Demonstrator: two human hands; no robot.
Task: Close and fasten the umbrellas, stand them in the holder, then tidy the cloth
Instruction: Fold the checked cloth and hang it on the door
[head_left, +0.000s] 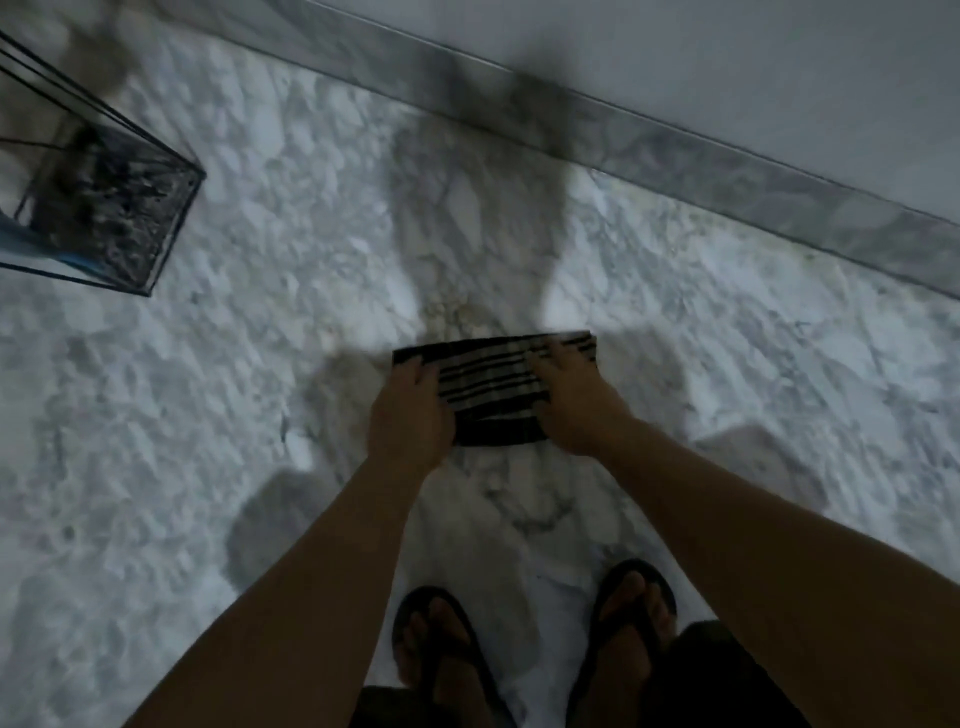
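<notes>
A folded cloth (491, 387) with black and grey stripes is held out flat above the marble floor. My left hand (410, 415) grips its left edge, thumb on top. On the right side my right hand (571, 402) lies over the cloth with fingers spread, holding that edge. The wire umbrella holder (111, 208) with a dark square base stands at the far left; its upper part runs out of view, and I cannot make out umbrellas in it.
White marble floor (208, 415) all around. A grey marble skirting (727, 182) and pale wall run diagonally across the top right. My feet in black flip-flops (441, 654) stand at the bottom, just below the cloth.
</notes>
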